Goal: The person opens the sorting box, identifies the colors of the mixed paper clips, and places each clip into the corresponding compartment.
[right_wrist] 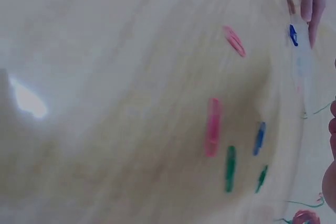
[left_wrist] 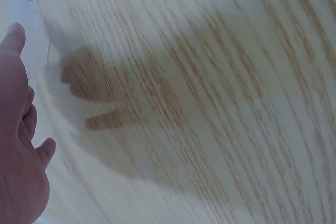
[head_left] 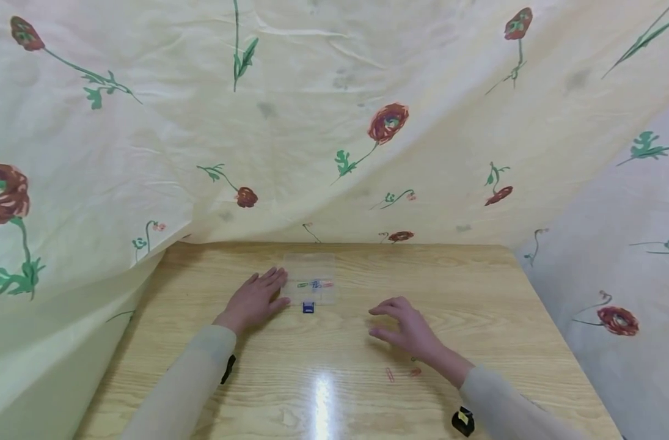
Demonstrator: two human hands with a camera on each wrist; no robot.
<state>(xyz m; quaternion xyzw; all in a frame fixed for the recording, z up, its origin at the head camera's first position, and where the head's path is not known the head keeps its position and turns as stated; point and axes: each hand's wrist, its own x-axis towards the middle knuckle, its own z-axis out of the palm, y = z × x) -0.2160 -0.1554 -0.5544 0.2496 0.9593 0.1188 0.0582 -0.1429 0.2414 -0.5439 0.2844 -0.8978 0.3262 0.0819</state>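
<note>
A clear plastic box (head_left: 311, 266) lies at the back middle of the table with its lid raised or folded back. Green, blue and pink paper clips (head_left: 315, 285) are in it, and a blue latch (head_left: 308, 308) shows at its front. My left hand (head_left: 255, 299) touches the box's left side, fingers stretched out. To the right of the box, my right hand (head_left: 407, 325) is held above the table, its fingers loosely bent around nothing. Near it lie loose paper clips: a magenta one (right_wrist: 212, 127), a pink one (right_wrist: 234, 41), a blue one (right_wrist: 259, 138) and green ones (right_wrist: 230, 169).
A wood-grain table (head_left: 290, 366) bears everything. Flowered cloth (head_left: 312, 153) hangs behind it and along both sides. Light glares off the table's front middle. Black wrist devices (head_left: 463, 421) are worn at both sleeves.
</note>
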